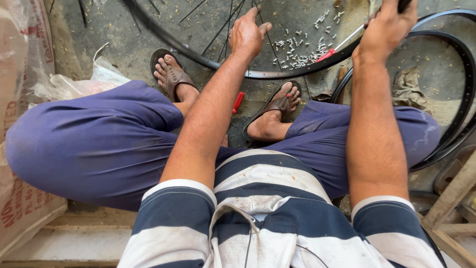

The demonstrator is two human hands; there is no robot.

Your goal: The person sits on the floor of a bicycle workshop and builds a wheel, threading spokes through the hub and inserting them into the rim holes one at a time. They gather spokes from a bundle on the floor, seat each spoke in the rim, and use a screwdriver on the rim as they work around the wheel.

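- Rough grey concrete floor point(436, 69), dusty and speckled, fills the background; the person sits low over it in blue trousers and a blue-and-white striped shirt, brown sandals on both feet
- a dark metal bicycle wheel rim point(208, 62) lies on the floor just ahead of the feet, with thin black spokes point(225, 25) fanning across its inside
- the left hand point(248, 34) rests on the rim's near edge among the spokes, fingers bent and loosely together; whether they pinch a spoke I cannot tell
- the right hand point(386, 25) is clamped around the dark handle of a red-tipped screwdriver point(342, 43), whose shaft slants down to the rim; the red tip touches the rim's edge
- a scatter of small silver spoke nipples point(302, 47) lies on the floor inside the rim, between the two hands
- a small red tool point(238, 101) lies between the feet
- further black rims point(463, 99) are stacked at the right, beside a crumpled rag point(409, 89)
- a clear plastic bag point(79, 84) and a printed sack point(22, 59) sit at the left
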